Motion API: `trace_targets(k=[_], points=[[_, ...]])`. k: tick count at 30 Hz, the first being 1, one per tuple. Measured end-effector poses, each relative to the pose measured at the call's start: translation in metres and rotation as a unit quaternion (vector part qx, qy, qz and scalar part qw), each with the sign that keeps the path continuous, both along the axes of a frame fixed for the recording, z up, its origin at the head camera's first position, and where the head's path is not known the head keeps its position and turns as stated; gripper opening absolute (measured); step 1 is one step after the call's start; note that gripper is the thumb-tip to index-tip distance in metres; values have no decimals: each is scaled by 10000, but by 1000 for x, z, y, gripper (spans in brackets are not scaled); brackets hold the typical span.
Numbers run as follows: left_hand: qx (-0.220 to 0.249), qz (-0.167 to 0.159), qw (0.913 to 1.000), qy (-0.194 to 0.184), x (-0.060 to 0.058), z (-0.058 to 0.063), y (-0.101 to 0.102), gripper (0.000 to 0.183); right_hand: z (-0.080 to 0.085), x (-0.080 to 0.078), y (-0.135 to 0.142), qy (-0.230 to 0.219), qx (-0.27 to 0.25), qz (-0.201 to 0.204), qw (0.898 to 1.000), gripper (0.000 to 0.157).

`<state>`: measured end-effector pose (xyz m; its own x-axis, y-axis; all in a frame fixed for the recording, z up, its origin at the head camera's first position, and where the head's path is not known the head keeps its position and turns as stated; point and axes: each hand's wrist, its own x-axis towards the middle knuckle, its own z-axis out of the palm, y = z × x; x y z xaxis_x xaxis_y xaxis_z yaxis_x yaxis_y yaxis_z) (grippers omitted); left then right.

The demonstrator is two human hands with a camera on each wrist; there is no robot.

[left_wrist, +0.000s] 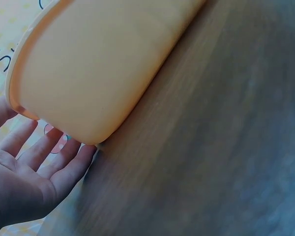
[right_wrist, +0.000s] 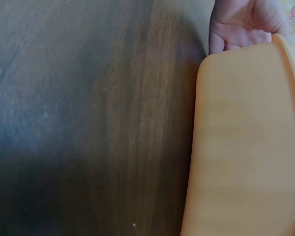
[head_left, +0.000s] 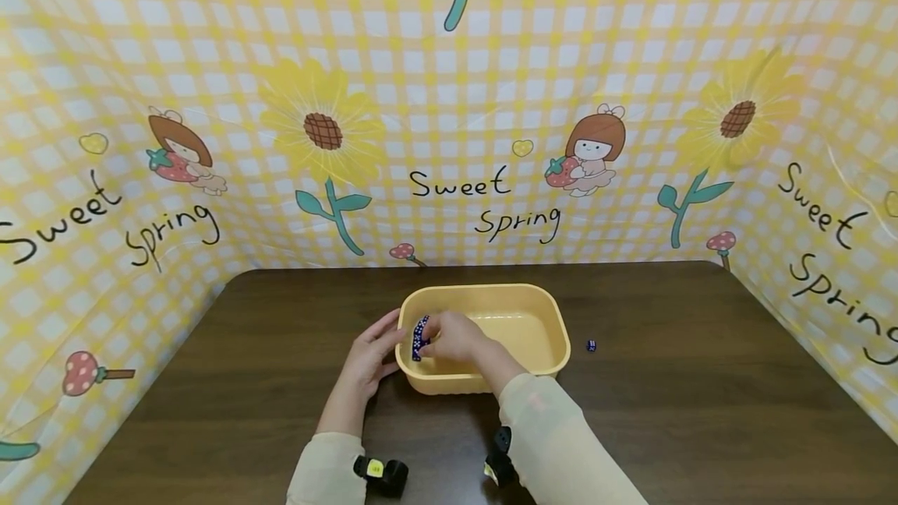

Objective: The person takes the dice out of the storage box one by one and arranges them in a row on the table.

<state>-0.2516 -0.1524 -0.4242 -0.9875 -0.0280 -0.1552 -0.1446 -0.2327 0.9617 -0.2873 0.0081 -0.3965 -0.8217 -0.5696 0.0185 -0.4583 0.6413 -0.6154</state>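
A yellow plastic basin (head_left: 522,341) stands on the dark wooden table. Inside it, along the left wall, a curved row of small blue dice (head_left: 418,339) with white dots is lined up. My right hand (head_left: 454,336) reaches in over the near rim, thumb and fingers curled at the row, pinching a die there, mostly hidden by the fingers. My left hand (head_left: 369,353) lies against the outside of the basin's left end, its fingers spread and relaxed along the wall. In the left wrist view, this left hand (left_wrist: 34,167) has its fingertips right at the basin's corner.
One more blue die (head_left: 592,346) lies on the table (head_left: 673,396) just right of the basin. A yellow checked cloth (head_left: 449,100) with flower and girl prints hangs around the back and sides. Black wrist cameras (head_left: 382,474) sit below both sleeves.
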Motion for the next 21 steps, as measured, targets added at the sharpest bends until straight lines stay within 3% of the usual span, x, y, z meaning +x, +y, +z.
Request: trace_targets(k=[8,21], points=[[3,29,10000,-11,-1,-1,1,48,0,0,-3,287,511,105,9982,15],[-24,77,9999,-74,1,1,1,48,-2,0,-12,524,1070,-48,9929,10]])
